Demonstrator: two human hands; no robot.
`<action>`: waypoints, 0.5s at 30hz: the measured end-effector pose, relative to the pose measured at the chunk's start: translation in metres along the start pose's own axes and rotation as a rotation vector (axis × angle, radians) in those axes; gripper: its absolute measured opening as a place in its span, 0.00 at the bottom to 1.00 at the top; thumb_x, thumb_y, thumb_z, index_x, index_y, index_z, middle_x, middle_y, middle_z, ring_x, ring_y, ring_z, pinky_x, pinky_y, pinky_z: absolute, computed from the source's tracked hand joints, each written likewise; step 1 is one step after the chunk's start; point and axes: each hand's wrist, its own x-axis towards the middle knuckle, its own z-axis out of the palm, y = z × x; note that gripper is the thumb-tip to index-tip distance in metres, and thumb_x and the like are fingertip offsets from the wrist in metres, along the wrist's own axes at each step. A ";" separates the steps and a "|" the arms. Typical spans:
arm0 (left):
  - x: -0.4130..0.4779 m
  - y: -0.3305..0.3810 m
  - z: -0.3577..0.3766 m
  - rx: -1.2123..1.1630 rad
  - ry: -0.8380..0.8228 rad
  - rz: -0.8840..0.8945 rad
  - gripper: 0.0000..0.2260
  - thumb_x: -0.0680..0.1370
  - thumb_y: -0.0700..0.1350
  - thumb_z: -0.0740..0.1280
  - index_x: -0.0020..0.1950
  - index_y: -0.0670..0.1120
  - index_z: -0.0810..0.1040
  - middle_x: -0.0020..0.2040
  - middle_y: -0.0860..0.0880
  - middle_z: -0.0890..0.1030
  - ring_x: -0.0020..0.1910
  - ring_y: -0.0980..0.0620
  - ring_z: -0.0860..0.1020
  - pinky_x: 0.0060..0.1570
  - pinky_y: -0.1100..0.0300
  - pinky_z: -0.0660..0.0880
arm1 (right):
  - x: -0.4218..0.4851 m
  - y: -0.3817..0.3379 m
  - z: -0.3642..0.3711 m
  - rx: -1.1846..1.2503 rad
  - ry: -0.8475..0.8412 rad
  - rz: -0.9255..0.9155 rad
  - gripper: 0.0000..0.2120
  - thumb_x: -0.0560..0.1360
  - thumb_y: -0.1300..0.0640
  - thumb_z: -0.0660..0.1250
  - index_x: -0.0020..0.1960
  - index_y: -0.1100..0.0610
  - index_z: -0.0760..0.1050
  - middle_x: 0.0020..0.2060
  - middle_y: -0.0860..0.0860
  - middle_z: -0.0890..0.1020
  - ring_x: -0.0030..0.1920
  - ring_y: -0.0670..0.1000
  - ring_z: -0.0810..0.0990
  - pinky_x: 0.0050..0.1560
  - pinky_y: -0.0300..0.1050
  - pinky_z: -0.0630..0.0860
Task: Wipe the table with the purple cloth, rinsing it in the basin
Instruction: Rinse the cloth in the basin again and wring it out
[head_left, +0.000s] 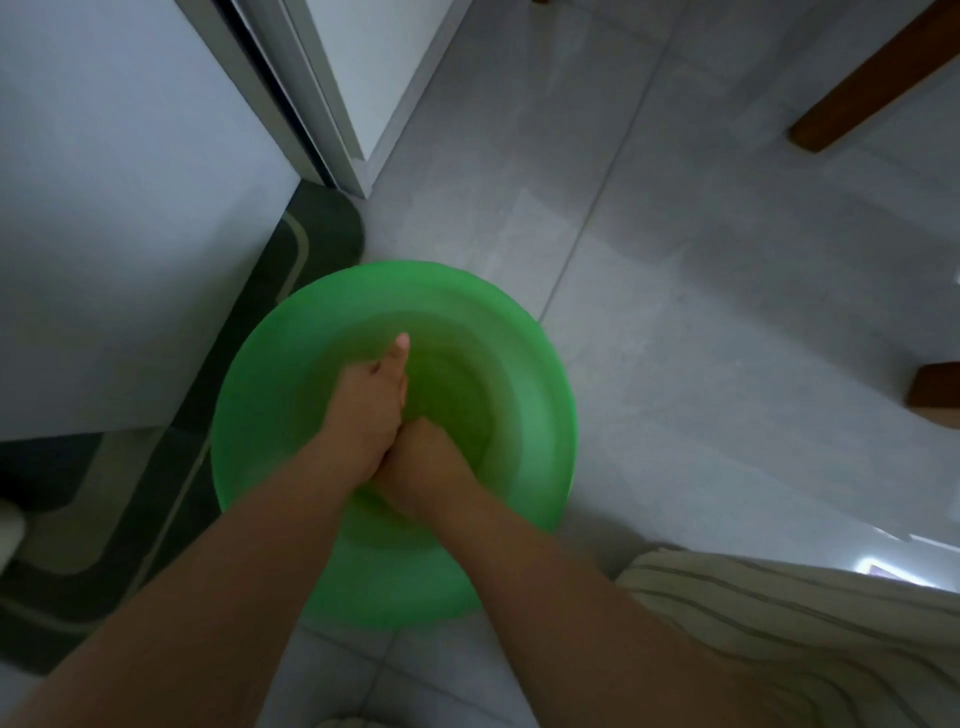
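Tiles (701, 312) of pale grey floor bear the green basin (540, 364); left hand (363, 415) and right hand (428, 467) touch inside, fingers hidden.

One green basin (540, 374) sits on the tiled floor (727, 312). Two hands are in it, the left hand (363, 415) and the right hand (428, 467), at the ends of two bare forearms. One thumb (401, 349) shows clearly; the other fingers are too blurred and tucked together to count. One dark green mat (311, 234) lies beside the basin. Two brown wooden legs show at the right: an upper leg (878, 73) and a lower leg (935, 387). One piece of striped fabric (779, 623) fills the lower right corner.
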 end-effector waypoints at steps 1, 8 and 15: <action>-0.006 0.005 -0.002 -0.016 0.011 -0.012 0.24 0.78 0.54 0.58 0.24 0.48 0.58 0.21 0.50 0.58 0.24 0.51 0.57 0.31 0.58 0.56 | -0.006 -0.006 -0.009 0.010 -0.029 0.019 0.17 0.77 0.59 0.55 0.48 0.69 0.78 0.47 0.67 0.81 0.47 0.65 0.80 0.42 0.50 0.71; -0.087 0.109 -0.028 0.076 0.078 0.031 0.25 0.78 0.57 0.55 0.23 0.46 0.61 0.21 0.47 0.62 0.21 0.50 0.62 0.26 0.62 0.62 | -0.076 -0.096 -0.110 0.218 0.045 0.276 0.12 0.74 0.62 0.61 0.46 0.69 0.78 0.44 0.68 0.81 0.46 0.66 0.79 0.39 0.50 0.69; -0.190 0.223 -0.099 -0.219 0.105 -0.126 0.21 0.79 0.55 0.55 0.28 0.48 0.69 0.24 0.51 0.77 0.26 0.53 0.75 0.36 0.59 0.72 | -0.144 -0.193 -0.225 0.749 0.064 0.496 0.30 0.62 0.63 0.75 0.59 0.58 0.65 0.51 0.54 0.73 0.48 0.52 0.74 0.48 0.46 0.74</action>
